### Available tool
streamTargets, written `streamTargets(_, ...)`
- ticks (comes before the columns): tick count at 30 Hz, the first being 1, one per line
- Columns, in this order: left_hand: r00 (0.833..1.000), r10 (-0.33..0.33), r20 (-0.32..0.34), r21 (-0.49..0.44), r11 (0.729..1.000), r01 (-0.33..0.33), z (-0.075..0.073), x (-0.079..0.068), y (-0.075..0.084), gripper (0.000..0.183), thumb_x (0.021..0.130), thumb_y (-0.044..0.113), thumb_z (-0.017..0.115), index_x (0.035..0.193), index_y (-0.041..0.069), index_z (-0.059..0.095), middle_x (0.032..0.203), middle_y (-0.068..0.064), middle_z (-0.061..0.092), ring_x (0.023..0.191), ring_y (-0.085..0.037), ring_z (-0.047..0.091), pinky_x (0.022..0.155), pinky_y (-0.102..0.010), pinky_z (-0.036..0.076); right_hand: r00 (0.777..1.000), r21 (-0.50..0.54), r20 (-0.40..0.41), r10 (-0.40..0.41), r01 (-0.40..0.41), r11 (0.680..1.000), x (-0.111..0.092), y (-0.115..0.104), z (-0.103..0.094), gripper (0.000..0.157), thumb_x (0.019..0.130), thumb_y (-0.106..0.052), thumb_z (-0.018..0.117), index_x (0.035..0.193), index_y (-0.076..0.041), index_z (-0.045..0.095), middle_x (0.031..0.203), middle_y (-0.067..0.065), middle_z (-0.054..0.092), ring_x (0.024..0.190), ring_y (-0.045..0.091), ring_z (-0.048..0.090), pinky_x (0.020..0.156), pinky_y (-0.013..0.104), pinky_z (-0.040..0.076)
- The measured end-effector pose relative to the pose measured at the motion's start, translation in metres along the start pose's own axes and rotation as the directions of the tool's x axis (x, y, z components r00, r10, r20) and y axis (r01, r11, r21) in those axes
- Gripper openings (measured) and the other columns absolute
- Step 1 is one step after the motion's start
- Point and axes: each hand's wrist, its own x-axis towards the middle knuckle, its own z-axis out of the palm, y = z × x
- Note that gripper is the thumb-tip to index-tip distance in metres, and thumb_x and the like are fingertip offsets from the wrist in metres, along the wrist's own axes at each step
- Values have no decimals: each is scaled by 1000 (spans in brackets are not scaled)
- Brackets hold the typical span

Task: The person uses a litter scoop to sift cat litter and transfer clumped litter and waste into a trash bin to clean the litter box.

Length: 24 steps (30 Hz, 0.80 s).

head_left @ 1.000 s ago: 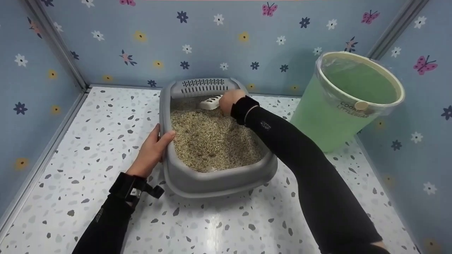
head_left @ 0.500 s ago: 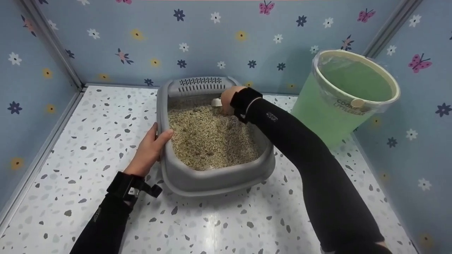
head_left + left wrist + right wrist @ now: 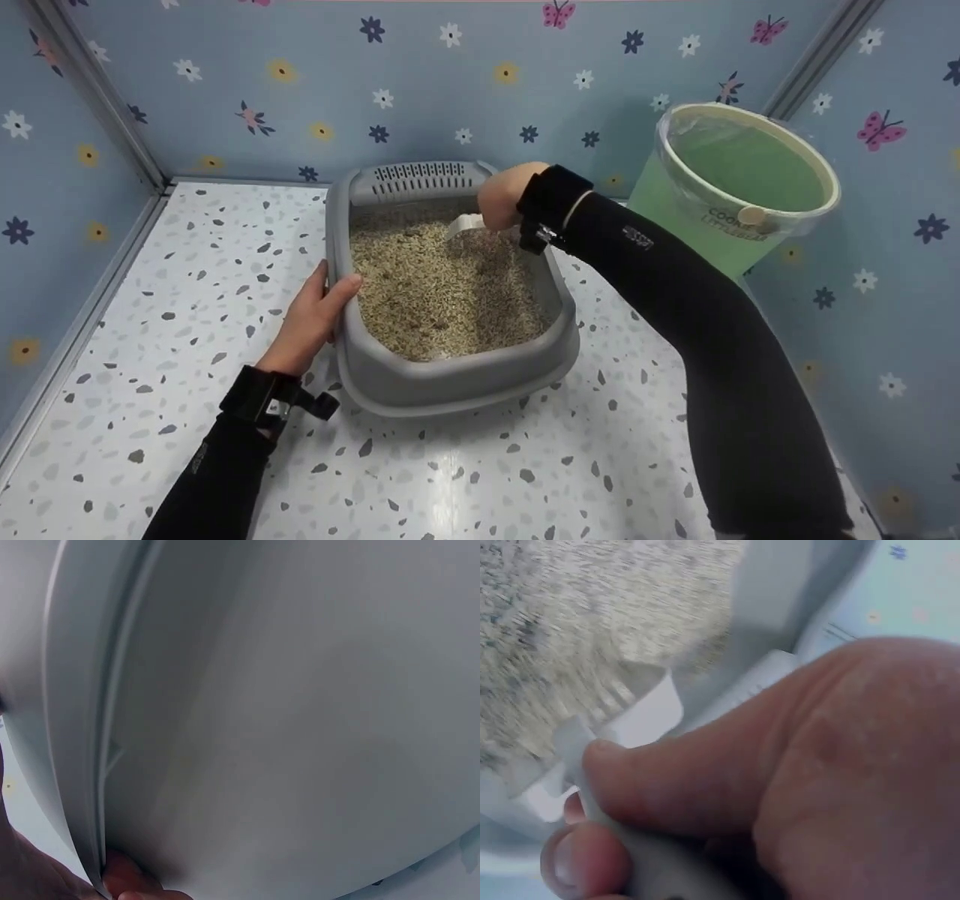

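A grey litter box (image 3: 457,386) with a slotted back rim stands on the floor, filled with tan litter (image 3: 420,292). My left hand (image 3: 311,319) grips its left rim, thumb over the edge and fingers beneath; the left wrist view shows fingers (image 3: 135,881) curled under the rim. Over the back right of the litter, my right hand (image 3: 510,196) holds a white slotted litter scoop (image 3: 465,223) by its handle. In the right wrist view the thumb (image 3: 667,784) presses along the handle, and the scoop's head (image 3: 649,716) is blurred over the litter.
A green bin (image 3: 697,199) with a cream rim and clear plastic liner stands to the right of the box, partly behind my right arm. Flower-patterned walls (image 3: 420,82) enclose the speckled floor (image 3: 187,300) at the back and both sides.
My right hand first drew the scoop to the right, then lifted and turned, with the arm swinging right. The left hand keeps its hold on the rim. The whole view has shifted slightly.
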Motion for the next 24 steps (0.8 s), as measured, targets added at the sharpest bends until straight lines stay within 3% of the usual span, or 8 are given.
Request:
streamTargets(2, 1000, 6, -7, 3, 1000, -6, -1, 0, 0, 98, 110, 61, 60, 181, 21, 6, 151, -25, 48, 91, -21, 55, 63, -27, 45, 997, 30, -64, 38, -37, 999, 0, 0, -2, 33, 82, 8, 41, 67, -20, 32, 68, -4, 24, 59, 11, 19, 54, 27, 25)
streamTargets(5, 1000, 9, -14, 6, 1000, -9, -1, 1, -1, 96, 109, 61, 60, 181, 22, 9, 140, -22, 51, 86, -17, 53, 62, -27, 45, 984, 38, -160, 77, -72, 997, 7, -2, 3, 34, 91, 5, 45, 69, -19, 36, 69, -3, 28, 60, 13, 25, 55, 29, 29)
streamTargets(11, 1000, 7, -19, 6, 1000, -7, 0, 1, -2, 97, 109, 63, 61, 181, 22, 12, 121, -18, 54, 81, -17, 52, 61, -26, 45, 970, -112, -242, 2, -30, 993, 37, -12, 29, 33, 112, -7, 51, 80, -13, 49, 76, 2, 40, 69, 19, 36, 63, 37, 36)
streamTargets(16, 1000, -7, -17, -7, 1000, 7, 2, -1, -3, 99, 108, 65, 61, 181, 22, 9, 127, -18, 56, 86, -19, 57, 64, -26, 47, 936, -158, -351, -40, -17, 987, 55, -18, 48, 27, 117, -8, 52, 97, -4, 70, 83, 10, 63, 68, 21, 47, 66, 37, 47)
streamTargets(20, 1000, -12, -12, -11, 1000, 12, 3, -1, -3, 99, 108, 65, 61, 181, 23, 9, 133, -22, 56, 92, -24, 59, 65, -27, 48, 924, -70, -380, -33, 7, 998, 63, -18, 51, 27, 118, -9, 48, 122, 4, 71, 99, 20, 72, 73, 26, 53, 73, 42, 52)
streamTargets(24, 1000, -18, 4, -27, 999, 18, 1, -2, -1, 102, 110, 62, 59, 181, 19, 0, 167, -30, 40, 129, -33, 57, 87, -32, 53, 922, -31, -383, -55, 47, 998, 68, -16, 48, 26, 119, -13, 48, 125, 3, 67, 105, 22, 72, 84, 32, 64, 82, 47, 60)
